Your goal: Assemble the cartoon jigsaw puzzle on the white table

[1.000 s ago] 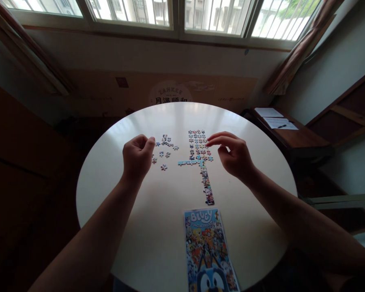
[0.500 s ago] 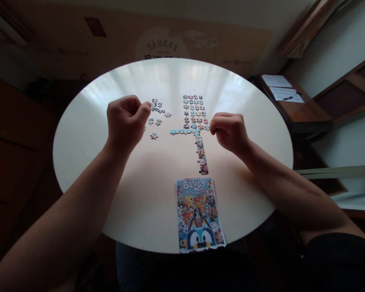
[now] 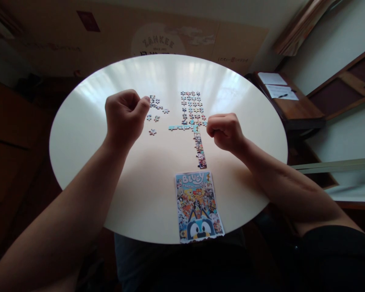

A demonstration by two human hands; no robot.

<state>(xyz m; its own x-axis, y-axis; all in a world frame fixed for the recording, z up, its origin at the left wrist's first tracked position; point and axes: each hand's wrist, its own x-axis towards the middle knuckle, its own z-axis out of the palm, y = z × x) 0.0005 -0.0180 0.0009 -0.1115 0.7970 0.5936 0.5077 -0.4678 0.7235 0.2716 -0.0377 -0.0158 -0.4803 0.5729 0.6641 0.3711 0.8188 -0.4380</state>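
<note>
My left hand (image 3: 126, 115) is closed in a fist above the table, beside a loose group of puzzle pieces (image 3: 156, 107); no object shows in it. My right hand (image 3: 225, 130) is curled closed at the right of the joined puzzle strip (image 3: 200, 150), and whether it holds anything is hidden. The strip runs down from a joined blue row (image 3: 182, 127). Above that row several loose pieces (image 3: 191, 104) lie in lines. Nearer to me lies the Bluey picture sheet (image 3: 196, 207), flat at the table's front edge.
The round white table (image 3: 79, 150) has a glossy top. Behind its right side stands a wooden side table (image 3: 304, 107) with papers (image 3: 281, 92) and a pen on it. A brown board (image 3: 109, 40) with printed lettering stands beyond the far edge.
The whole view has shifted slightly, so the table and sheet appear a little higher and further left. Both hands stay closed, my right one slightly nearer the pieces.
</note>
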